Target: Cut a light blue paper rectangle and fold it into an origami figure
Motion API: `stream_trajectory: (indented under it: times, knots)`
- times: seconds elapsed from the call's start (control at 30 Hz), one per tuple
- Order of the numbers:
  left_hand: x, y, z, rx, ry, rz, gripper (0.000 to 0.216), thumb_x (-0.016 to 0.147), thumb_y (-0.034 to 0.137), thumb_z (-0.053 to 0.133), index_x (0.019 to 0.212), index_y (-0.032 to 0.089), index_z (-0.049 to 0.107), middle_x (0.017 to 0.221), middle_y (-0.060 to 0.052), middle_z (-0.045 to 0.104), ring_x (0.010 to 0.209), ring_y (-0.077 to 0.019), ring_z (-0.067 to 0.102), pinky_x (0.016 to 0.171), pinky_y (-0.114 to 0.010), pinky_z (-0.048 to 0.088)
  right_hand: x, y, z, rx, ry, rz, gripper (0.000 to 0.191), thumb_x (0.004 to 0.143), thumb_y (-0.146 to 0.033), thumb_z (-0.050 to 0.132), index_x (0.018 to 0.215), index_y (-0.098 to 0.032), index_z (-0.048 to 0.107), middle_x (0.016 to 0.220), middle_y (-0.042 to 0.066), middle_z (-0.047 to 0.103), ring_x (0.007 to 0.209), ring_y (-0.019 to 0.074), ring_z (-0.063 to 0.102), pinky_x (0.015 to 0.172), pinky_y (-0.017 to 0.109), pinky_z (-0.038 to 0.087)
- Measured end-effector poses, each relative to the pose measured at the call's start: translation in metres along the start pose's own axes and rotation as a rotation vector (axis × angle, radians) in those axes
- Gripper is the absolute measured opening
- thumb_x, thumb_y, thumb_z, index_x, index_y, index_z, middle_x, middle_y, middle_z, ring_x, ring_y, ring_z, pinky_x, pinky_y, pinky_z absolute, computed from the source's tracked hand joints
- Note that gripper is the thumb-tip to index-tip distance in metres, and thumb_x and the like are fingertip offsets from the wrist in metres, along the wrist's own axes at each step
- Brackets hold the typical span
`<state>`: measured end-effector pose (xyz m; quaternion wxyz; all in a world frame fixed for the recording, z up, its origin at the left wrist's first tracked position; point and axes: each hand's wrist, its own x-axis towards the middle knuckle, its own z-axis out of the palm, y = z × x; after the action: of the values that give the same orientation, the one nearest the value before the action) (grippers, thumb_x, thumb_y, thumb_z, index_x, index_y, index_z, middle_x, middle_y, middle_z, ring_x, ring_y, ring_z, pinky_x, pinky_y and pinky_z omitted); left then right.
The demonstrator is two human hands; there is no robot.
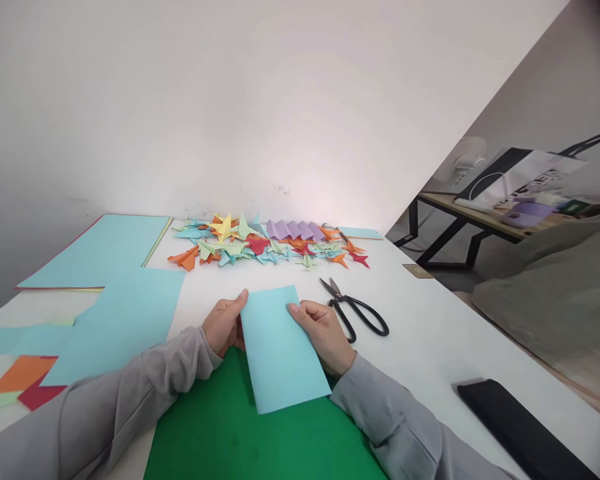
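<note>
Left hand (226,323): pinching blue paper (283,353) near its upper left corner. Blue paper: tilting between both hands, above green sheet (265,440); light, even pressure should be sparing it creases. Right hand (326,333): pinching the right edge.

Scissors (345,297) right of the paper (284,353)

Item: one bag (527,175), white and black, resting on the wooden-topped table (470,212) at far right. Inscription: large dark letters, apparently capitals, across the white face, running aslant. Condition: blurred and foreshortened; wording not legible with certainty. Other texts, labels, brands, numbers or signs: none readable in this view.
</note>
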<state>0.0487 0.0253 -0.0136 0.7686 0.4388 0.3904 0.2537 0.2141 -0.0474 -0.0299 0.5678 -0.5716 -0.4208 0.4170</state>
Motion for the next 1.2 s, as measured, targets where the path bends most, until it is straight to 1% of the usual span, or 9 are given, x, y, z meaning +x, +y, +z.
stream_trajectory:
  times: [0.17, 0.27, 0.43, 0.6, 0.67, 0.77, 0.9, 1.03, 1.2]
  knots:
    - [0.0029, 0.0018, -0.0043, 0.035, 0.122, 0.127, 0.037, 0.057, 0.044, 0.073, 0.055, 0.012, 0.055, 0.047, -0.002, 0.057, 0.04, -0.0128, 0.053, 0.039, -0.026, 0.047, -0.0001, -0.0007, -0.0008, 0.007, -0.017, -0.004, 0.052, 0.067, -0.054, 0.064, 0.048, -0.02, 0.029, 0.045, -0.008, 0.023, 0.042, 0.0055, 0.02, 0.038, 0.022, 0.016]
    - [0.0036, 0.0025, -0.0056, 0.02, 0.154, 0.142, 0.036, 0.056, 0.044, 0.073, 0.055, 0.012, 0.055, 0.048, -0.001, 0.057, 0.042, -0.0127, 0.054, 0.04, -0.026, 0.047, 0.0001, -0.0009, -0.001, -0.007, -0.016, -0.005, 0.052, 0.066, -0.055, 0.064, 0.048, -0.021, 0.029, 0.045, -0.008, 0.023, 0.042, 0.0058, 0.02, 0.038, 0.022, 0.017]
    - [0.0028, 0.0009, -0.0056, 0.048, 0.109, 0.144, 0.043, 0.06, 0.054, 0.067, 0.058, 0.014, 0.054, 0.05, 0.0, 0.056, 0.043, -0.0123, 0.053, 0.039, -0.025, 0.045, 0.0005, -0.0007, -0.0008, 0.016, 0.018, 0.004, 0.052, 0.065, -0.054, 0.065, 0.048, -0.021, 0.029, 0.045, -0.008, 0.024, 0.042, 0.006, 0.021, 0.038, 0.022, 0.018]
    - [-0.0003, -0.0003, -0.0033, 0.233, -0.01, 0.17, 0.038, 0.049, 0.044, 0.077, 0.058, 0.012, 0.058, 0.051, -0.002, 0.059, 0.045, -0.0138, 0.056, 0.041, -0.026, 0.047, 0.0013, 0.0, -0.0014, 0.05, 0.07, 0.0, 0.05, 0.065, -0.055, 0.064, 0.048, -0.02, 0.032, 0.046, -0.008, 0.026, 0.043, 0.0061, 0.023, 0.039, 0.022, 0.02]
    - [-0.0011, -0.0005, -0.0026, 0.266, -0.032, 0.165, 0.038, 0.05, 0.045, 0.076, 0.06, 0.011, 0.06, 0.051, -0.003, 0.061, 0.043, -0.015, 0.056, 0.04, -0.027, 0.046, 0.0014, 0.0003, -0.0014, 0.041, 0.083, -0.009, 0.05, 0.065, -0.054, 0.064, 0.048, -0.02, 0.032, 0.046, -0.008, 0.026, 0.043, 0.0062, 0.023, 0.04, 0.022, 0.02]
    - [-0.0013, -0.0004, -0.0025, 0.261, -0.015, 0.168, 0.039, 0.052, 0.047, 0.074, 0.06, 0.012, 0.06, 0.051, -0.003, 0.061, 0.041, -0.0153, 0.056, 0.039, -0.027, 0.046, 0.001, 0.0003, -0.0004, 0.027, 0.095, -0.02, 0.05, 0.065, -0.055, 0.064, 0.047, -0.02, 0.033, 0.047, -0.007, 0.026, 0.043, 0.0065, 0.024, 0.04, 0.022, 0.019]
    - [-0.0011, 0.0, -0.003, 0.251, 0.01, 0.145, 0.04, 0.055, 0.049, 0.072, 0.051, 0.013, 0.056, 0.044, -0.003, 0.058, 0.037, -0.0136, 0.053, 0.036, -0.026, 0.043, -0.0005, -0.0006, 0.0016, 0.041, 0.115, -0.023, 0.051, 0.065, -0.054, 0.064, 0.047, -0.02, 0.031, 0.046, -0.008, 0.024, 0.044, 0.0064, 0.022, 0.04, 0.023, 0.018]
    - [-0.0012, -0.0012, -0.0034, 0.236, 0.021, 0.177, 0.045, 0.06, 0.055, 0.065, 0.045, 0.015, 0.052, 0.037, -0.002, 0.053, 0.031, -0.0121, 0.048, 0.031, -0.024, 0.038, -0.0019, -0.002, 0.0024, 0.059, 0.123, -0.028, 0.051, 0.065, -0.054, 0.065, 0.047, -0.02, 0.031, 0.046, -0.008, 0.023, 0.043, 0.0061, 0.02, 0.04, 0.023, 0.017]
    - [-0.0005, -0.0025, -0.0044, 0.355, 0.021, 0.22, 0.052, 0.061, 0.059, 0.063, 0.038, 0.017, 0.042, 0.028, 0.002, 0.043, 0.022, -0.0086, 0.037, 0.024, -0.02, 0.025, -0.0022, -0.0027, 0.0024, 0.074, 0.132, -0.026, 0.051, 0.064, -0.055, 0.065, 0.047, -0.02, 0.032, 0.046, -0.008, 0.025, 0.043, 0.0058, 0.021, 0.039, 0.022, 0.017]
